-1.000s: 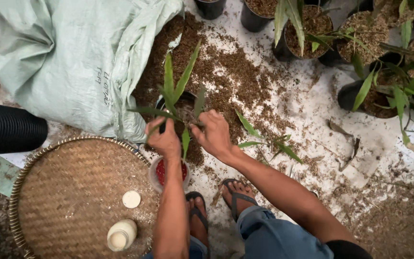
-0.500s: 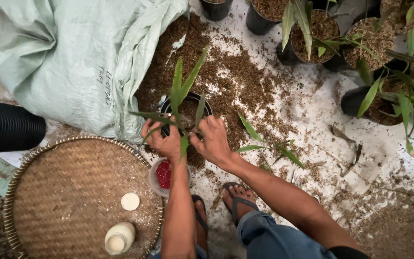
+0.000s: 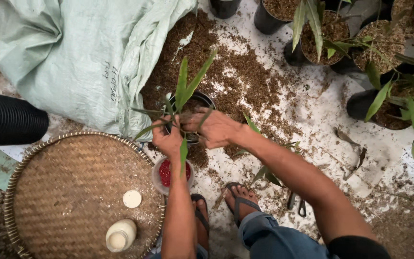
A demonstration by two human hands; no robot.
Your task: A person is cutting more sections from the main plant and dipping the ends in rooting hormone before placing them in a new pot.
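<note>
A small black pot (image 3: 203,98) with brown planting mix stands on the ground in front of me. A young green plant (image 3: 188,84) with long narrow leaves rises from it. My left hand (image 3: 167,139) grips the base of the plant at the pot's near rim. My right hand (image 3: 214,128) lies over the pot from the right, fingers pressed at the plant's base. A small clear cup of red granules (image 3: 165,173) sits just below my left hand.
A round woven tray (image 3: 73,192) with a white bottle (image 3: 120,235) and white lid (image 3: 132,198) lies left. A pale green sack (image 3: 82,57) spills brown mix (image 3: 235,72). Potted plants (image 3: 322,38) stand upper right. Scissors (image 3: 297,204) lie by my sandalled feet (image 3: 240,199).
Both hands have moved slightly up and closed in on the plant at the pot. The plant now stands more upright in the pot.
</note>
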